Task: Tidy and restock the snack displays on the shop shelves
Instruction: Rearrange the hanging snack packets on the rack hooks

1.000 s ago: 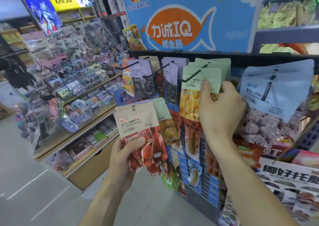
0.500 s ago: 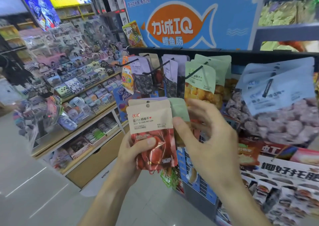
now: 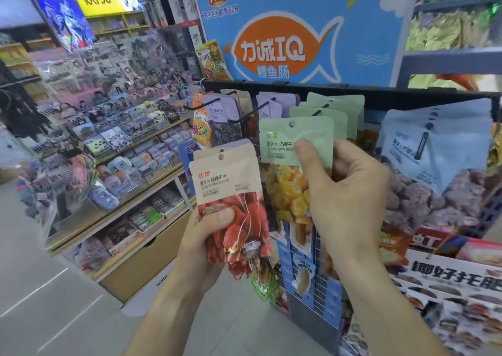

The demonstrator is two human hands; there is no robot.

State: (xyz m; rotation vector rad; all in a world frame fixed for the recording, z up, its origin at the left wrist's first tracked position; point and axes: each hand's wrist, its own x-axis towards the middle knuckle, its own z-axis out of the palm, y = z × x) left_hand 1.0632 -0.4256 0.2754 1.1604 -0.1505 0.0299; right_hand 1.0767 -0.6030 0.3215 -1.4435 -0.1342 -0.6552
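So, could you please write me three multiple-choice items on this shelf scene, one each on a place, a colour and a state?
1. The green-topped packet held by the right hand is where?
A. in front of the hanging green-topped packets
B. on the floor
C. inside a drawer

2. The snacks in the beige-topped packet are:
A. blue
B. red
C. white

3. The left hand is:
A. empty
B. flat on a shelf
C. gripping packets

Answers: 1 A, it overlaps that row; 2 B, red shows through; 3 C, its thumb presses the front packet.
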